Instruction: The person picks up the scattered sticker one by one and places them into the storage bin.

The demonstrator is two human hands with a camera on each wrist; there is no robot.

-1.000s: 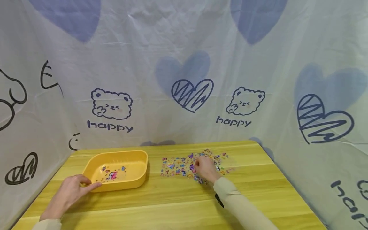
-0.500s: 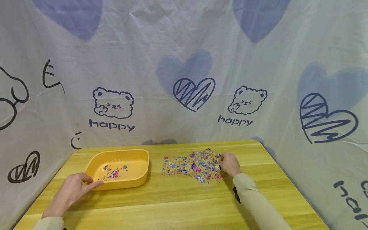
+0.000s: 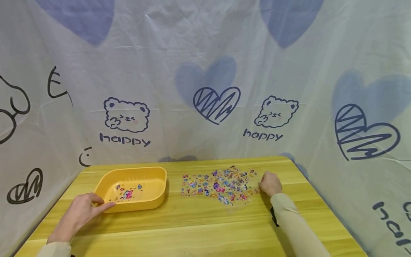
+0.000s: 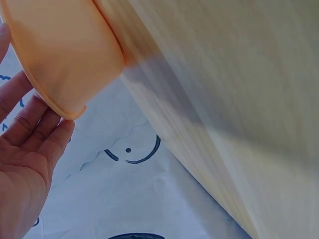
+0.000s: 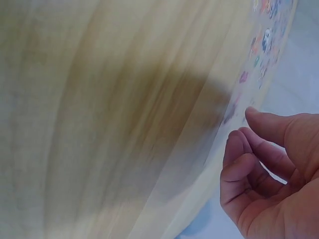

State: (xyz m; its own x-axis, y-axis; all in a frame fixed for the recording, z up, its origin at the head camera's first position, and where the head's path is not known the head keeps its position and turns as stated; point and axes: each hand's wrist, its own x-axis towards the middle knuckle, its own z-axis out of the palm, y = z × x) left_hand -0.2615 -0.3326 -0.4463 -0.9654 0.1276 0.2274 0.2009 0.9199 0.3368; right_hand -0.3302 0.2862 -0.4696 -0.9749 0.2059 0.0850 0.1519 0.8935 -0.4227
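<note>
My left hand (image 3: 80, 211) grips the near-left rim of the tub (image 3: 141, 206); my right hand (image 3: 270, 184), fingers loosely bent around nothing visible, is right of the stickers (image 3: 219, 187) on the tabletop (image 3: 192, 228). Likely I'm gathering stickers; next calls for a fine pinch.

Yellow wood-grain table (image 3: 179, 232), white cloth (image 3: 154, 82) behind and on both sides, wrinkled. Back print: left bear (image 3: 126, 115) and right bear (image 3: 277, 112), each above a "happy" (image 3: 124, 140). Scribbled heart (image 3: 216, 105) between them, overlapping a solid blue heart (image 3: 205, 73). Two bigger blue hearts (image 3: 80, 18) up top, cropped. Another scribbled heart (image 3: 366, 141) right, a black one (image 3: 25, 187) left.
</note>
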